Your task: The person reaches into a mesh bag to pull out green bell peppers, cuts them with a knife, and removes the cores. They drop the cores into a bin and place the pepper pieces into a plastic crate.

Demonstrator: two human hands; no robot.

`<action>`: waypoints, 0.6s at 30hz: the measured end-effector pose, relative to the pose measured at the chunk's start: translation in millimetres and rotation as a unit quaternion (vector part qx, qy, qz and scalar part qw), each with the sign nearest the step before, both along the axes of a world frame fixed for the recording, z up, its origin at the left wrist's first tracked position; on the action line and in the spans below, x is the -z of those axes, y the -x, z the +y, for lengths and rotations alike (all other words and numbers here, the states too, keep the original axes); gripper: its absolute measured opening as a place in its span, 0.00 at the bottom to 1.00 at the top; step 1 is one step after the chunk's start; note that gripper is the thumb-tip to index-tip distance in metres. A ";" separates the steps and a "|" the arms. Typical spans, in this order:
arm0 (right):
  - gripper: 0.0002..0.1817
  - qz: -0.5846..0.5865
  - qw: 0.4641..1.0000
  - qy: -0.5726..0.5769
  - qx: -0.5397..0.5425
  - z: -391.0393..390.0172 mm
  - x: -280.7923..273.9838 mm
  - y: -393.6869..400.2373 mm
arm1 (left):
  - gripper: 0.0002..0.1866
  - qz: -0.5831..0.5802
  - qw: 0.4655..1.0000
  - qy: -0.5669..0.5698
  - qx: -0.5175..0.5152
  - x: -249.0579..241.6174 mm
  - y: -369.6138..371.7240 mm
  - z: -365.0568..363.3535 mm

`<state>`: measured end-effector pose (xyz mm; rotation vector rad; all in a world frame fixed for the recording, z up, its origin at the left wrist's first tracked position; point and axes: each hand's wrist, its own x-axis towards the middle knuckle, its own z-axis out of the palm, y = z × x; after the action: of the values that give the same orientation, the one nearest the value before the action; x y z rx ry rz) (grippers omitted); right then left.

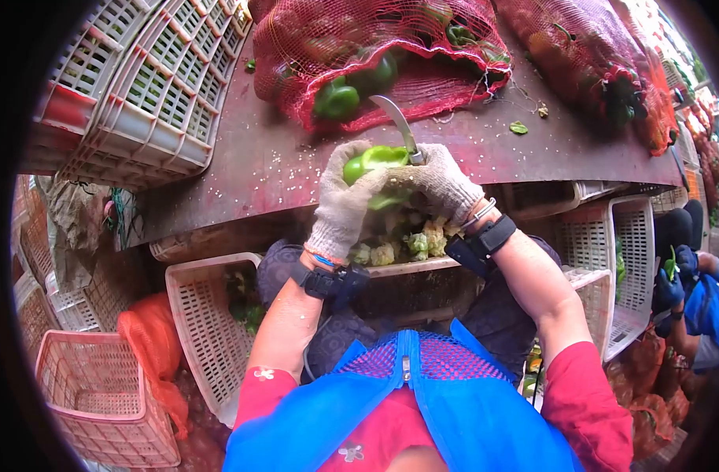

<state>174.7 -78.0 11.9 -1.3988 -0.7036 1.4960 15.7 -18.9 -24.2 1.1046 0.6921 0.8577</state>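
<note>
Gloved hands (340,206): two. Curved knife (399,118): one. Held green pepper (383,157): one. Black wrist straps (318,282): two, one per wrist. Large mesh sacks (359,39) on table (273,161): at least two. Plastic crates (206,318): at least six.

A glossy green bell pepper (385,156); a silver curved metal knife (399,119); greyish-white knitted gloves (337,206); a maroon bench (241,169), pale-specked; red mesh sacks (383,39); a blue cloth vest (328,421); crimson cloth sleeves (584,397), one white-flowered.

Blue mesh-panelled zip vest, crimson sleeves, white flowers, pale knit gloves, black wristbands.
</note>
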 end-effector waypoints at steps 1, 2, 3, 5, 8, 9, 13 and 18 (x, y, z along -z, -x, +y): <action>0.10 0.031 0.997 -0.057 0.031 0.6 19.4 4.6 | 0.20 -0.035 0.998 0.045 0.010 -0.5 4.0 2.6; 0.09 0.064 0.997 -0.040 0.014 -3.0 22.3 2.0 | 0.20 -0.071 0.993 0.090 0.018 -2.5 8.2 3.9; 0.08 0.096 0.995 -0.026 -0.004 -6.6 21.0 -1.8 | 0.18 -0.108 0.983 0.143 0.033 -8.6 11.2 4.9; 0.06 0.225 0.974 -0.038 0.016 -11.7 20.9 -0.4 | 0.15 -0.181 0.949 0.248 0.066 -21.0 15.4 3.7; 0.08 0.164 0.979 -0.061 0.105 -4.5 9.4 7.0 | 0.20 -0.181 0.954 0.240 -0.003 -2.1 14.3 10.4; 0.11 -0.048 0.983 -0.103 0.143 2.9 21.1 5.6 | 0.21 -0.211 0.940 0.268 -0.022 -1.9 23.1 16.4; 0.17 -0.282 0.955 -0.071 0.055 -14.5 1.3 -3.7 | 0.21 -0.158 0.972 0.136 -0.112 -40.2 124.7 18.3; 0.33 -0.414 0.880 -0.108 -0.206 -35.1 3.5 -3.2 | 0.34 0.533 0.779 -0.306 -0.128 -45.6 269.2 -19.6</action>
<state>177.9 -113.0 8.4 -1.7760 -1.7332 1.0076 -253.6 -38.5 21.4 2.1727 1.5969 0.6260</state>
